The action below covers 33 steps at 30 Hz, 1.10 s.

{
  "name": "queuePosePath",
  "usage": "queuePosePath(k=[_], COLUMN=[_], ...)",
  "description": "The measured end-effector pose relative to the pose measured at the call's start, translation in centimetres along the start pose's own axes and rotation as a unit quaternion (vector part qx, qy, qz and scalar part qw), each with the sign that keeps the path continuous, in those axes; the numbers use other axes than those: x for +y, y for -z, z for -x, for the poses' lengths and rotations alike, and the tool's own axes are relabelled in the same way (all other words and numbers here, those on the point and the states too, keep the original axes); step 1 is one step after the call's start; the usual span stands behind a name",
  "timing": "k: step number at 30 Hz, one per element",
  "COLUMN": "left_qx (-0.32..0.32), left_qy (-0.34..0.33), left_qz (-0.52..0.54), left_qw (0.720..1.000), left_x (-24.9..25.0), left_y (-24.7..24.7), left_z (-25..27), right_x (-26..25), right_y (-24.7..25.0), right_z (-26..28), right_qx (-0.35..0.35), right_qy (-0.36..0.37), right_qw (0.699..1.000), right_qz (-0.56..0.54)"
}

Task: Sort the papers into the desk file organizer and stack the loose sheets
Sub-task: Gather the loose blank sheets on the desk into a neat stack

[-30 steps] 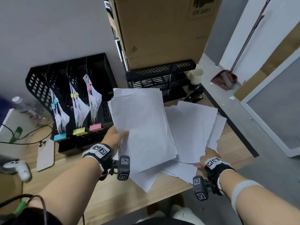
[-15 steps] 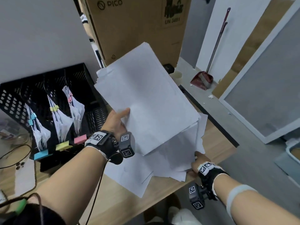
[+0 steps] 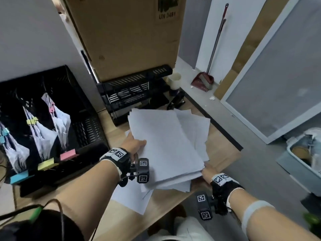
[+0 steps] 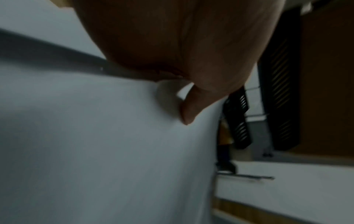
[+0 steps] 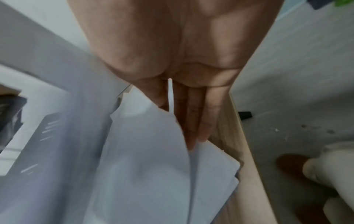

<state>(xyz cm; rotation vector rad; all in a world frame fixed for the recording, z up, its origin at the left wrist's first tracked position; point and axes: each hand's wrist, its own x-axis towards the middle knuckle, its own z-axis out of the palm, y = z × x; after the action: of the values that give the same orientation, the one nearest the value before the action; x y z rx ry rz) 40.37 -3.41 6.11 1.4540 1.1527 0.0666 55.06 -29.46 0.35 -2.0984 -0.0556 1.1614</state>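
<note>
A thick stack of white sheets (image 3: 166,145) lies tilted low over the wooden desk (image 3: 224,153), on top of more fanned sheets. My left hand (image 3: 135,145) grips its left edge, thumb (image 4: 188,112) pressed on the top sheet (image 4: 95,151). My right hand (image 3: 208,171) pinches the stack's near right corner, its straight fingers (image 5: 191,128) slid between sheets (image 5: 143,166). One loose sheet (image 3: 132,199) lies flat under my left wrist. The black mesh file organizer (image 3: 83,122) stands at the left with three clipped bundles behind blue, yellow and pink labels.
A black letter tray (image 3: 132,94) sits behind the papers under a big cardboard box (image 3: 128,37). A paper cup (image 3: 174,80) and a stapler (image 3: 177,101) are beside it. The desk's right edge (image 5: 241,151) drops to the floor, where a dustpan (image 3: 203,82) stands.
The stack, lifted and tilted up half a second ago, has come down to the right onto the spread sheets. My right hand has stayed at the near right corner.
</note>
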Motion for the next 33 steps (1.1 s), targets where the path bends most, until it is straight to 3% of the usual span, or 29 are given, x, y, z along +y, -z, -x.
queuePosePath(k=[3, 5, 9, 14, 18, 24, 29, 33], left_qx=[0.008, 0.018, 0.007, -0.002, -0.025, -0.020, -0.059, -0.093], left_qy=[0.045, 0.053, 0.055, 0.004, 0.000, 0.066, 0.009, -0.048], left_qz=[-0.080, -0.104, -0.176, -0.222, -0.173, -0.033, 0.101, 0.185], left_qw=[0.996, 0.993, 0.983, 0.975, 0.985, 0.997, 0.993, 0.977], left_x=[-4.7, -6.4, -5.0, -4.9, -4.9, -5.7, -3.2, 0.6], left_y=[-1.3, -1.7, -2.2, -2.8, -2.8, -2.4, -0.9, 0.3], left_z=[-2.4, -3.4, -2.5, -3.4, -3.4, -2.9, -2.0, -0.6], right_x=[0.1, -0.2, -1.1, -3.1, -3.6, -4.6, -6.4, -9.8], right_y=[0.0, -0.2, -0.8, -1.5, -1.7, -2.0, -0.9, 0.9], right_z=[0.8, 0.5, -1.1, -1.9, -2.5, -2.4, -2.1, -0.9], right_qx=[-0.059, -0.063, -0.006, -0.001, -0.024, -0.017, 0.057, 0.093], right_qy=[-0.066, -0.068, 0.005, -0.024, -0.051, -0.013, 0.056, 0.120], right_qw=[0.984, 0.983, 1.000, 0.995, 0.990, 0.988, 0.996, 0.985], right_qz=[-0.153, -0.156, -0.009, 0.099, 0.129, 0.151, 0.031, -0.078])
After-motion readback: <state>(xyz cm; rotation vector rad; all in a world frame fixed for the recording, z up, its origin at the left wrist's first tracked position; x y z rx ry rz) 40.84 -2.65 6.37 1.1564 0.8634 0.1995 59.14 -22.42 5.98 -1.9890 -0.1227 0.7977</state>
